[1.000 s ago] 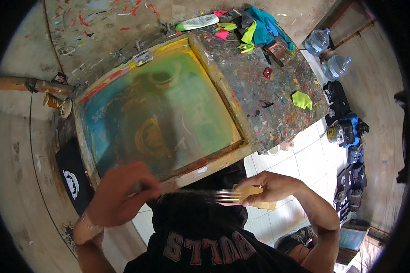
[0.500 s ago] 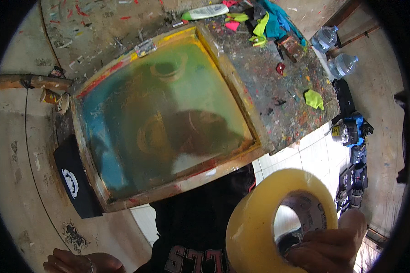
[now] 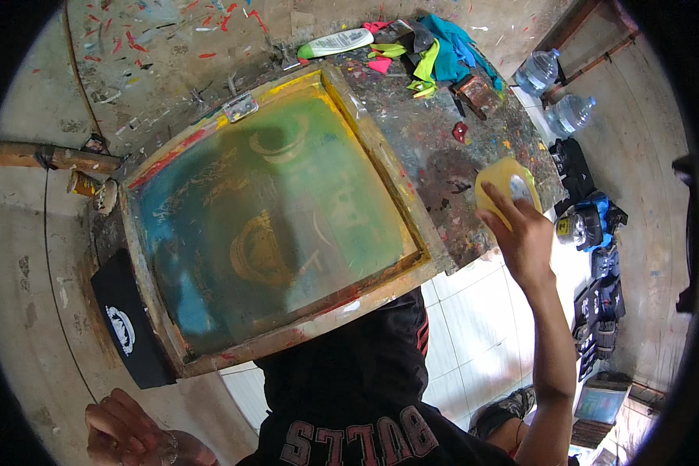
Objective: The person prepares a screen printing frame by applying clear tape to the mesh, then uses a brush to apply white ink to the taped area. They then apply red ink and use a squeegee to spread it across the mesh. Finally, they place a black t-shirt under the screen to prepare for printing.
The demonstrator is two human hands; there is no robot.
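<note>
My right hand (image 3: 524,233) is reached out over the right side of the paint-stained table (image 3: 435,167). It grips a roll of yellowish clear packing tape (image 3: 493,180), with fingers across its near side. The roll is at the tabletop; whether it rests there I cannot tell. Left of it lies a wooden-framed printing screen (image 3: 311,217) with a green and blue mesh and faint designs. At the lower left, my left hand (image 3: 124,426) is raised off the table with its fingers curled in. What it holds, if anything, is hidden.
Colored cloth scraps (image 3: 439,54) and a white-green bottle (image 3: 336,43) lie at the table's back. A black piece with a white print (image 3: 128,326) sticks out under the frame's left side. Water jugs (image 3: 537,72) stand on the floor at right. A metal hinge clamp (image 3: 241,107) sits on the frame's far edge.
My right hand has carried the tape roll from close in front of me forward to the table's right side. My left hand has risen slightly, its fingers more curled.
</note>
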